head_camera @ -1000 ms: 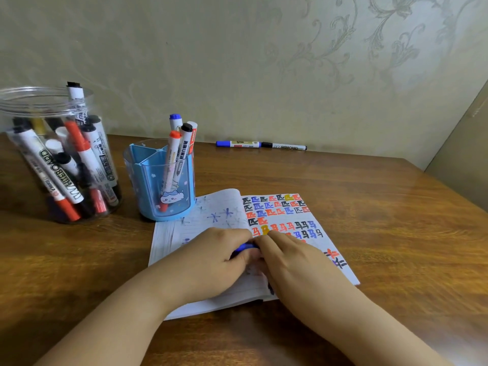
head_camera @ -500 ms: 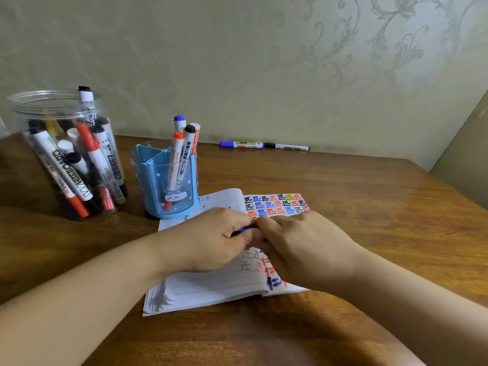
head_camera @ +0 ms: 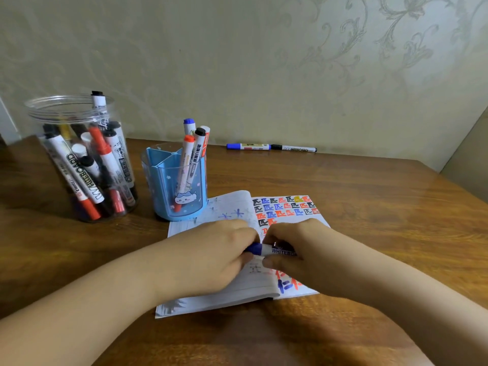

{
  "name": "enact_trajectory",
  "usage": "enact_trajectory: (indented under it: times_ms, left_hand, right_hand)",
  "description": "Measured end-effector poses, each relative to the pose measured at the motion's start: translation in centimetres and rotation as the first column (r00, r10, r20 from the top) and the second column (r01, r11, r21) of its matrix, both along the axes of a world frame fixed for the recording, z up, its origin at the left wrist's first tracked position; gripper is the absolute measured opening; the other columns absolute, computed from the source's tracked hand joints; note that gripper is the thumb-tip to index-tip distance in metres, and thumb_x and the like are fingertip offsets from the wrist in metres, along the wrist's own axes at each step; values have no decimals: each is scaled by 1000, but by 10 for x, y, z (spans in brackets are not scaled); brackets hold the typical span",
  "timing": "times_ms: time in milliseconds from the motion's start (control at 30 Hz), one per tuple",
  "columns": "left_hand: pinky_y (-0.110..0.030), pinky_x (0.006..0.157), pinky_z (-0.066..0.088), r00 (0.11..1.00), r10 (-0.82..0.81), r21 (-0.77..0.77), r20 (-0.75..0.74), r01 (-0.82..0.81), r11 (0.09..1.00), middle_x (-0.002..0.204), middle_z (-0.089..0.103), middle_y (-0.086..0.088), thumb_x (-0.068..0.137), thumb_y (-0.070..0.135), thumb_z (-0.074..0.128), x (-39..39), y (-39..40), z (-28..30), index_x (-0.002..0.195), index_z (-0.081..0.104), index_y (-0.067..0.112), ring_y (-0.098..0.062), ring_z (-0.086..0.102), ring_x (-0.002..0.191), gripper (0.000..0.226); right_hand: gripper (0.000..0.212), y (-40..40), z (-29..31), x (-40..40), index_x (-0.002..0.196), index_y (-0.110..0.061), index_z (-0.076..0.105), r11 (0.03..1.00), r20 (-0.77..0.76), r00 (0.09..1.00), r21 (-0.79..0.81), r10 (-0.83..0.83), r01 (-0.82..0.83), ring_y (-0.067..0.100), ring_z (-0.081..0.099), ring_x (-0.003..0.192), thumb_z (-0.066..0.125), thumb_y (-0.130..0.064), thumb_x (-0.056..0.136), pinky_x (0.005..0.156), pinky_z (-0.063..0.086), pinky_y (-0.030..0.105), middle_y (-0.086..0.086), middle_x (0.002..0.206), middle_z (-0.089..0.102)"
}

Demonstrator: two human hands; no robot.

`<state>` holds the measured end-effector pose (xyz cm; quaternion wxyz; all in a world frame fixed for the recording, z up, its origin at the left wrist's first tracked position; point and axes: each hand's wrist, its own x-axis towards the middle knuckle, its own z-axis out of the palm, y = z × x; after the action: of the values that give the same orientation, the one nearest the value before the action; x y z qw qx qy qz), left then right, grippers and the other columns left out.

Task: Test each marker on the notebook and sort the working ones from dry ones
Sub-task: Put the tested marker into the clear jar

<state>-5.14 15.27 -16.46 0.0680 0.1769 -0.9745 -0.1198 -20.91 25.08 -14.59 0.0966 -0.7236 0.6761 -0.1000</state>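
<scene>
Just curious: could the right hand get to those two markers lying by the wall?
Probably yes. Bare table lies between the right hand and the two markers, but it is holding the blue marker.

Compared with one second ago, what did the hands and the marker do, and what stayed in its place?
The left hand and right hand keep their grip on the blue marker over the notebook. More of the marker shows now: its blue cap end and the white barrel with print, so the hands seem to be drawing apart. The clear jar, the blue holder and the two markers by the wall did not move.
</scene>
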Motion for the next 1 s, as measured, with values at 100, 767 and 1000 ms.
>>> enact_trajectory:
  times_ms: [100, 767, 1000]
  left_hand:
    - [-24, 78, 39, 999, -24, -2, 29, 24, 1000, 89, 41, 11, 94, 43, 33, -2, 2, 2, 94, 40, 24, -6, 44, 84, 20]
    - [-20, 64, 36, 1000, 11, 239, -22, -5, 971, 71, 49, 10, 90, 49, 33, -2, -12, -13, 77, 44, 26, -5, 47, 69, 29]
    - [-10, 69, 36, 966, 90, 191, -241, -44, 981, 78, 49, 20, 90, 40, 47, -3, -7, -6, 80, 43, 39, 4, 48, 81, 11]
  right_hand:
    - [13, -3, 8, -1, 83, -36, 48, 994, 82, 997, 111, 4, -13, 0, 46, 59, 51, -45, 92, 52, 35, 15, -12, 71, 50]
    - [25, -4, -25, -1, 96, -22, 55, 985, -209, 976, -145, 62, -94, 17, 59, 75, 37, -39, 98, 62, 46, 33, -6, 87, 62]
    - [15, -4, -5, -5, 105, -30, 53, 990, 172, 983, 131, -69, 47, 1, 53, 79, 42, -36, 98, 68, 40, 15, -14, 90, 59]
